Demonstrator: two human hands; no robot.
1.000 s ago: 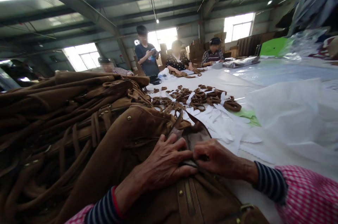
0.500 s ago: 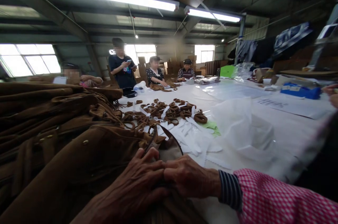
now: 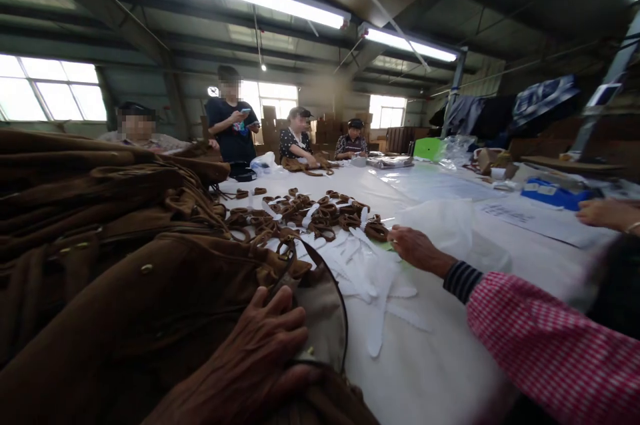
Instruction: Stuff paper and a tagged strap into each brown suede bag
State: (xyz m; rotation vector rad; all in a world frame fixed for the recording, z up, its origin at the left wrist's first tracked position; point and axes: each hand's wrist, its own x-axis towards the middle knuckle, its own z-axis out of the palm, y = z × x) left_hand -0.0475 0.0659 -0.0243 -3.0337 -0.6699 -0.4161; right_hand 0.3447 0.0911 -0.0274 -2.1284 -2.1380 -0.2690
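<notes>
A brown bag [image 3: 190,305] with an opened zipped edge and grey lining [image 3: 325,308] lies in front of me. My left hand [image 3: 265,338] grips it near that opening, fingers bent over the cloth and thumb lower down. Stretched out over the table, my right hand [image 3: 420,250] has its fingers drawn together beside a coiled brown strap [image 3: 377,230]. Whatever those fingertips hold, if anything, is too small to make out. A bit of green material [image 3: 387,247] shows just under them. White scalloped strips [image 3: 360,271] are scattered between my hands.
More brown bags [image 3: 75,171] are piled at the left. Many brown straps [image 3: 300,211] lie in a heap mid-table. Clear plastic [image 3: 445,218] and a blue box [image 3: 555,193] lie to the right. Another person's hand [image 3: 607,213] enters at right; several people are across the table.
My right hand has left the bag's opening and moved forward and right to the strap heap. My left hand stays on the bag, whose grey lining now shows more. The view has shifted slightly.
</notes>
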